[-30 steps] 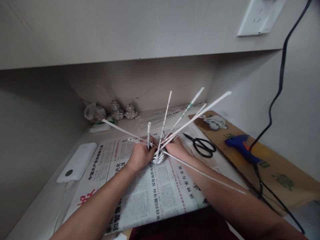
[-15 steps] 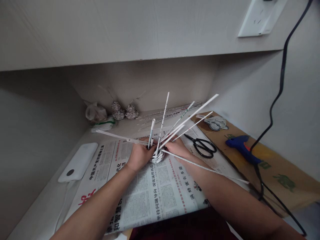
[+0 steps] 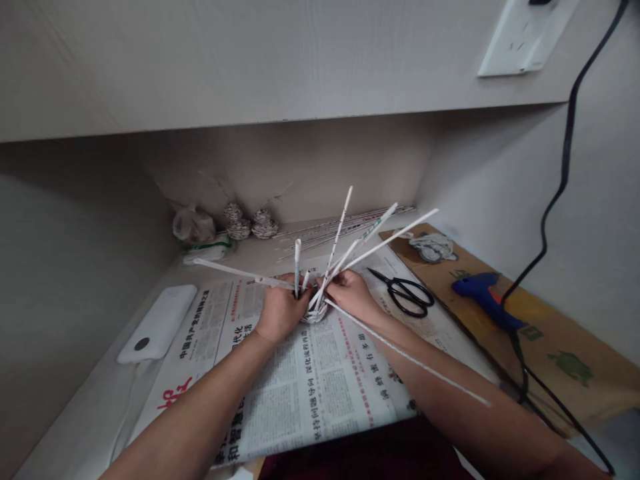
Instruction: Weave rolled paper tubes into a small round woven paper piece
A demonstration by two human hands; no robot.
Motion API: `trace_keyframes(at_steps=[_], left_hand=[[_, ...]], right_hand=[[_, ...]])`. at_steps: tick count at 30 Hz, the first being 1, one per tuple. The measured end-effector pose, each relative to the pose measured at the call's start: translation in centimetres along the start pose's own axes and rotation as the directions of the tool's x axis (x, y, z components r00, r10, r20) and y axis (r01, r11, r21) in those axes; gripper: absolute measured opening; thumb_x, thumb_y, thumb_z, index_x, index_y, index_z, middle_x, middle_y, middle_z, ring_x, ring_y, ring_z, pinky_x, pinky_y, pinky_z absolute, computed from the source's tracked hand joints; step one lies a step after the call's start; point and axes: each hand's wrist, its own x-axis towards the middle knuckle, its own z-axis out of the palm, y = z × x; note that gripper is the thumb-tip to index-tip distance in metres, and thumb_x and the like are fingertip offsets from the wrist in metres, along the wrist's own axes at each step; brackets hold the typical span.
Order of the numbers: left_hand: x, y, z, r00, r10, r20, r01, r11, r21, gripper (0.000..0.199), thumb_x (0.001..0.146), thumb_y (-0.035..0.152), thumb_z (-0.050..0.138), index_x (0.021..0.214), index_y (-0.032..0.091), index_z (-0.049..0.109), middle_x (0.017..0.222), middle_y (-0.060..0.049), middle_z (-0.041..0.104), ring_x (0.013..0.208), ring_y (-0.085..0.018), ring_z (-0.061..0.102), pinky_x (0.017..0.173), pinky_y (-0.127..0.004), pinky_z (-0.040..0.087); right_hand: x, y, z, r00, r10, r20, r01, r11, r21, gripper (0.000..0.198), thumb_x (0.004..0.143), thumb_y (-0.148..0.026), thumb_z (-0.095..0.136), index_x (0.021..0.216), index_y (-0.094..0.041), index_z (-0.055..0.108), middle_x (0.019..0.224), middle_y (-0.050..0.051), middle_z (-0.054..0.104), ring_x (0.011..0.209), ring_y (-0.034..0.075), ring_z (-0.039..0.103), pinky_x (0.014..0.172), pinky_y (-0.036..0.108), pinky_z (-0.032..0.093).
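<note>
Between my hands is a small woven paper basket, with several rolled-paper strips sticking out of its rim. My left hand is closed around its left side, thumb at the rim. At the right side my right hand pinches a paper strip near its base; which of the crossing strips it grips is hard to make out. One long strip slants down over my right forearm. Another strip points out to the left past my left hand.
Newspaper covers the tabletop. Black scissors lie to the right, with a blue glue gun on cardboard. A white power bank lies left. Behind are two woven gourd shapes, loose paper rods and a plastic bag.
My right hand has come up and in toward the rim, fingers now on the strips. The right-hand strips have shifted, and the long one over my forearm hangs lower. My left hand stays put.
</note>
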Motion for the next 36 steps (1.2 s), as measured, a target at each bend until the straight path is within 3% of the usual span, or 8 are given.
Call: trace_keyframes(at_steps=[7, 15, 19, 23, 29, 33, 36], left_hand=[[0.0, 0.1, 0.1, 1.000, -0.008, 0.009, 0.009, 0.997, -0.077, 0.007, 0.080, 0.018, 0.065, 0.073, 0.018, 0.066, 0.074, -0.004, 0.070, 0.072, -0.019, 0.065, 0.070, -0.028, 0.047], [-0.2, -0.6, 0.9, 0.999, -0.046, 0.021, 0.050, 0.969, -0.244, 0.009, 0.081, 0.021, 0.066, 0.072, 0.019, 0.063, 0.072, 0.000, 0.068, 0.069, -0.016, 0.064, 0.069, -0.026, 0.047], [-0.1, -0.7, 0.8, 0.997, -0.072, 0.012, 0.073, 0.977, -0.202, 0.009, 0.079, 0.024, 0.068, 0.072, 0.019, 0.064, 0.074, -0.002, 0.070, 0.070, -0.017, 0.065, 0.068, -0.026, 0.048], [-0.1, -0.3, 0.6, 0.999, -0.016, 0.029, 0.022, 0.980, -0.200, 0.010, 0.081, 0.024, 0.066, 0.071, 0.020, 0.065, 0.073, -0.002, 0.071, 0.069, -0.016, 0.065, 0.069, -0.026, 0.049], [0.0, 0.2, 0.2, 0.998, 0.061, 0.033, -0.055, 0.987, -0.152, 0.011, 0.080, 0.017, 0.062, 0.069, 0.020, 0.065, 0.072, -0.002, 0.071, 0.071, -0.017, 0.065, 0.072, -0.027, 0.050], [0.0, 0.1, 0.2, 0.998, 0.044, 0.045, -0.036, 0.986, -0.161, 0.009, 0.079, 0.018, 0.064, 0.070, 0.020, 0.065, 0.072, -0.002, 0.071, 0.069, -0.017, 0.066, 0.069, -0.026, 0.049], [0.0, 0.2, 0.2, 0.999, 0.010, 0.042, -0.004, 0.990, -0.143, 0.010, 0.082, 0.022, 0.065, 0.071, 0.019, 0.065, 0.071, -0.002, 0.071, 0.067, -0.017, 0.065, 0.065, -0.025, 0.048]], right_hand=[[-0.5, -1.0, 0.0, 0.997, 0.001, -0.074, -0.010, 0.992, -0.124, 0.004, 0.068, -0.021, 0.063, 0.068, -0.019, 0.066, 0.066, 0.000, 0.068, 0.067, 0.018, 0.064, 0.060, 0.025, 0.048], [-0.4, -0.8, -0.2, 0.998, 0.049, -0.050, -0.055, 0.990, -0.131, 0.011, 0.065, -0.016, 0.059, 0.070, -0.019, 0.068, 0.074, 0.001, 0.070, 0.074, 0.018, 0.064, 0.065, 0.026, 0.048], [0.1, -0.4, -0.3, 0.990, 0.139, 0.034, -0.140, 0.989, 0.036, 0.009, 0.064, -0.019, 0.062, 0.070, -0.018, 0.069, 0.070, 0.001, 0.070, 0.070, 0.018, 0.063, 0.064, 0.027, 0.049], [0.1, -0.6, -0.2, 0.963, 0.234, 0.135, -0.263, 0.925, 0.273, 0.006, 0.061, -0.021, 0.067, 0.066, -0.018, 0.067, 0.061, -0.001, 0.066, 0.060, 0.016, 0.061, 0.059, 0.027, 0.049], [-0.1, -0.7, 0.0, 0.994, 0.106, 0.033, -0.109, 0.987, 0.120, 0.009, 0.064, -0.023, 0.072, 0.071, -0.017, 0.072, 0.069, 0.001, 0.072, 0.068, 0.018, 0.066, 0.064, 0.027, 0.052], [-0.3, -1.3, -0.1, 0.997, 0.036, 0.066, -0.042, 0.995, 0.094, 0.007, 0.068, -0.018, 0.069, 0.074, -0.018, 0.073, 0.075, 0.002, 0.075, 0.075, 0.019, 0.070, 0.071, 0.028, 0.054], [-0.6, -2.1, -0.3, 0.996, -0.041, 0.080, 0.044, 0.998, -0.039, 0.006, 0.070, -0.017, 0.069, 0.072, -0.019, 0.074, 0.077, 0.002, 0.076, 0.078, 0.020, 0.071, 0.075, 0.030, 0.054]])
